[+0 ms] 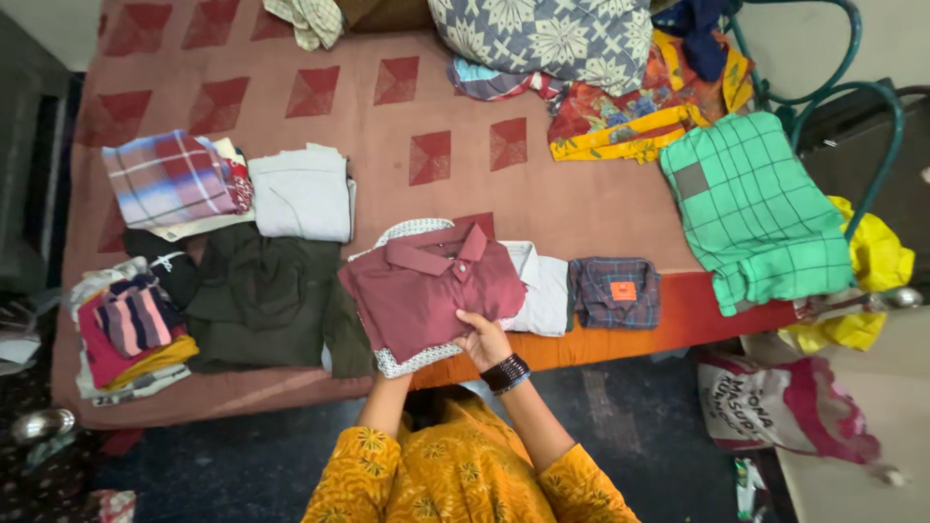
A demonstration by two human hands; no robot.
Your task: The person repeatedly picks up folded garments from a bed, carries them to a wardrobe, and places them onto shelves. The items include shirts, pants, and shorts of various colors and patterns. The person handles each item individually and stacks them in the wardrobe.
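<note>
The right hand (482,341) pinches the maroon shirt's (426,291) near edge. The left hand is hidden beneath it — grip unclear — collar pointing away, toward the bed (387,145).

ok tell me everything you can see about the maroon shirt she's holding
The maroon shirt is a collared cloth garment, folded into a rough rectangle with the collar up and facing the pillow end. It lies at the bed's front edge, atop a white patterned piece. The right hand grips its lower edge; the left hand is hidden beneath it.
</note>
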